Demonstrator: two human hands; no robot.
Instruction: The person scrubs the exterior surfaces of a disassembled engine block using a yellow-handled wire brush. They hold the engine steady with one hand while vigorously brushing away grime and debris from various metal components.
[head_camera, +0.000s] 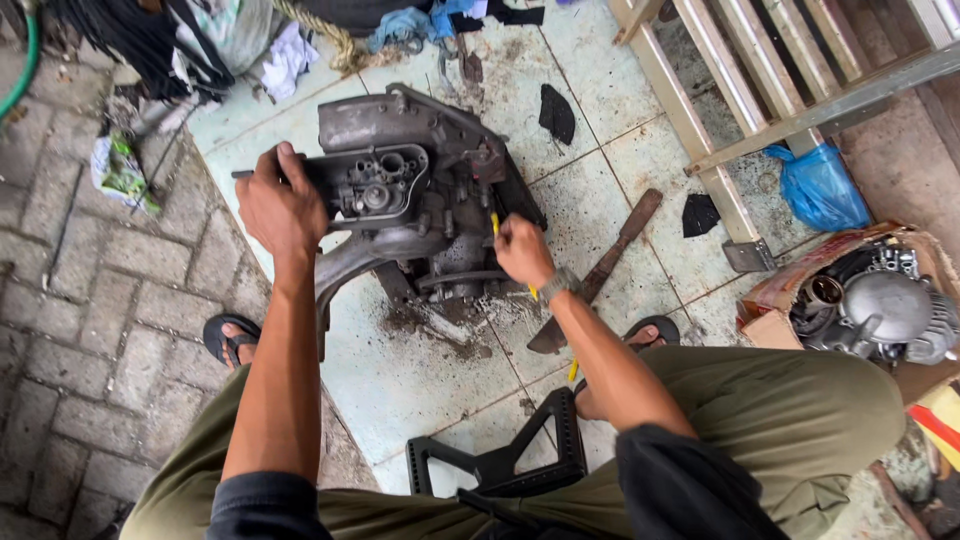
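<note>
A dirty grey engine block (420, 190) stands on the pale tiled floor (420, 370) in front of me. My left hand (280, 205) grips its left edge and holds it steady. At the block's right side, my right hand (522, 250) is closed around a thin yellow-handled tool (496, 224), whose tip points up into the casing. A watch sits on that wrist. Loose dirt lies on the tile under the block.
A long rusty blade (600, 270) lies right of the block. A cardboard box (770, 310) holds another engine part (880, 305). A blue plastic bag (820, 185) lies under a metal frame (730, 120). A black stool (505, 455) is between my knees. Rags and rope lie at the top.
</note>
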